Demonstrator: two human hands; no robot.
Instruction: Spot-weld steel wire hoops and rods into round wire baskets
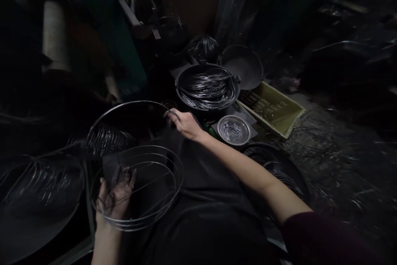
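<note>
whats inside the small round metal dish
The small round metal dish holds a loose heap of short, thin pieces. Some bare floor shows beside them; the floor underneath is covered.

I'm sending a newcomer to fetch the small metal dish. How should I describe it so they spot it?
Start at the yellow basket, then find the big round pan of coiled wire beside it. Nearer the wearer, right of the right hand, sits the small metal dish. Far smaller than the pan, it holds short loose pieces, not coils.
</note>
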